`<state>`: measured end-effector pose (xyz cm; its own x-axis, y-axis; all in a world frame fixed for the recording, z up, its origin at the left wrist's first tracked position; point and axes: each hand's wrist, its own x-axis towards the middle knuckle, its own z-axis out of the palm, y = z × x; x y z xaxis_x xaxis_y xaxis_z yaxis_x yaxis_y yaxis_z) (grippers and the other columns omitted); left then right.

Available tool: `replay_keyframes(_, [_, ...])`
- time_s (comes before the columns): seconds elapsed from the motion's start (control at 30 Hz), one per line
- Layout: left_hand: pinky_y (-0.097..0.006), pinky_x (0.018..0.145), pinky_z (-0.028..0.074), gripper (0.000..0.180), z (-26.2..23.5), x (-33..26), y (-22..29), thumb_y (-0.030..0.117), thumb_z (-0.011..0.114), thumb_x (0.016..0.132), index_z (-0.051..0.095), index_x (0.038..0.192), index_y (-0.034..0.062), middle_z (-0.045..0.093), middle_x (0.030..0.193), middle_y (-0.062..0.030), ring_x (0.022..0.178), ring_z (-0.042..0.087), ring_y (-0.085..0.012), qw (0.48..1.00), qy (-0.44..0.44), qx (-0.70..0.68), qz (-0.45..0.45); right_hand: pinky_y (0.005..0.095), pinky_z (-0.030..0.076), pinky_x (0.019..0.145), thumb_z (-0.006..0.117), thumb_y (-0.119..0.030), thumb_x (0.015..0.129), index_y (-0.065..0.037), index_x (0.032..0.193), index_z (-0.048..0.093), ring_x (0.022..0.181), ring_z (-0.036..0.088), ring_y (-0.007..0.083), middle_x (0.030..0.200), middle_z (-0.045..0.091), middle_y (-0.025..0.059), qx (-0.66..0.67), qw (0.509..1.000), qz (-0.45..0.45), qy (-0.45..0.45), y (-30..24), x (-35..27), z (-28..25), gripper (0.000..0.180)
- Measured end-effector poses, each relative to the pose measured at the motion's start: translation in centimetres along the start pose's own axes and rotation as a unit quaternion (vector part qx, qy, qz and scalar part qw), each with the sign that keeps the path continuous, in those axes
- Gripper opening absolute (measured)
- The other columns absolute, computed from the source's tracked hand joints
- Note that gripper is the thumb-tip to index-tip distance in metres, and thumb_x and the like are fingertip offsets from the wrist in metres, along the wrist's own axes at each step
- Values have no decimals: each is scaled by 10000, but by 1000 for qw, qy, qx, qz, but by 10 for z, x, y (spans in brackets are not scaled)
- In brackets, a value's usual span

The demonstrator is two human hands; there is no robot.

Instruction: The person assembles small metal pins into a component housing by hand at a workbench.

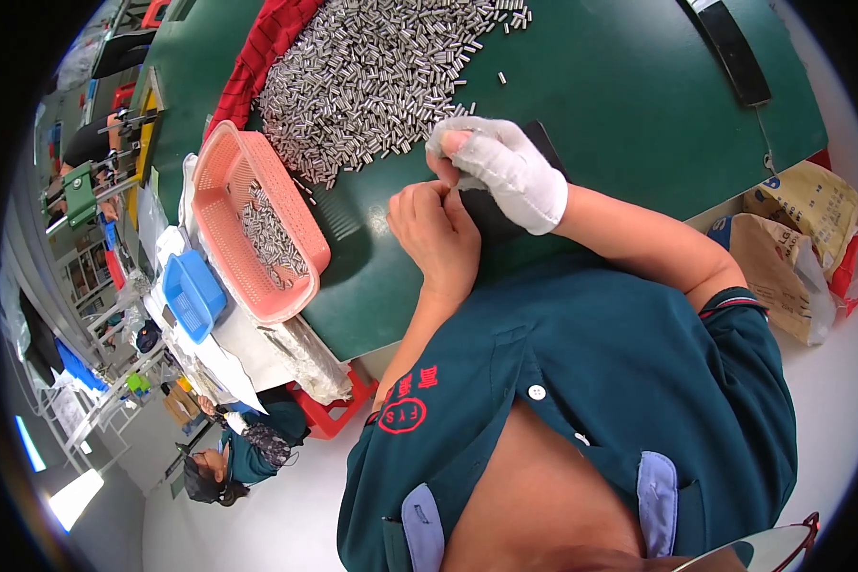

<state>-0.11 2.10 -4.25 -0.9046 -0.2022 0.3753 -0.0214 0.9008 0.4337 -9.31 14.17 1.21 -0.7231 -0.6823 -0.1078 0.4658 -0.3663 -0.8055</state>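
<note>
My left hand (433, 232), bare, is closed with its fingers curled in, just over the near edge of the green table. Touching or almost touching it, my right hand (510, 167) wears a white glove that leaves the thumb tip bare; its fingers are curled shut. Whatever the fingers hold is too small or hidden to make out. Right beyond the hands lies a large heap of small silvery metal cylinders (372, 81). A dark flat object (546, 151) sits under the right hand, partly covered by it.
Left of the heap stands a pink plastic basket (307, 224) with more cylinders inside. A blue tray (193, 296) is beside it. Red cloth (248, 62) borders the heap. A black strip (737, 57) lies far right. Paper bags (777, 272) stand at right; another person (248, 453) sits lower left.
</note>
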Motion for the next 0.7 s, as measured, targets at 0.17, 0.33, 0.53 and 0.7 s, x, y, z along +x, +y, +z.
replay_keyframes(0.17, [-400, 722, 381, 100, 2, 3, 2, 13, 626, 786, 544, 827, 55, 551, 819, -86, 791, 501, -295, 1000, 26, 7, 11, 237, 277, 561, 430, -364, 960, -68, 756, 482, 593, 321, 90, 687, 421, -10, -15, 999, -40, 31, 2, 4, -6, 364])
replay_keyframes(0.33, [-343, 768, 392, 71, -14, 3, 0, 16, 600, 839, 545, 876, 40, 544, 869, -81, 839, 504, -251, 997, 42, -65, -19, 264, 283, 567, 437, -296, 959, -68, 755, 469, 570, 316, 114, 636, 379, -3, 121, 991, -40, 29, 7, 11, -14, 308])
replay_keyframes(0.53, [-206, 782, 359, 55, -48, 13, 9, 14, 543, 930, 527, 974, 44, 502, 969, -24, 862, 448, -88, 835, 42, -535, -118, 235, 358, 615, 597, -196, 856, -33, 838, 551, 637, 427, 88, 715, 517, 7, -4, 1000, 2, -2, -2, 0, -7, 170])
replay_keyframes(0.7, [-222, 816, 364, 62, -61, 13, 11, 1, 530, 927, 524, 975, 40, 502, 974, -37, 888, 459, -107, 841, 55, -533, -69, 211, 424, 677, 611, -151, 857, -4, 952, 612, 745, 518, 54, 845, 606, 17, -143, 985, 28, -88, -5, -12, 9, 175])
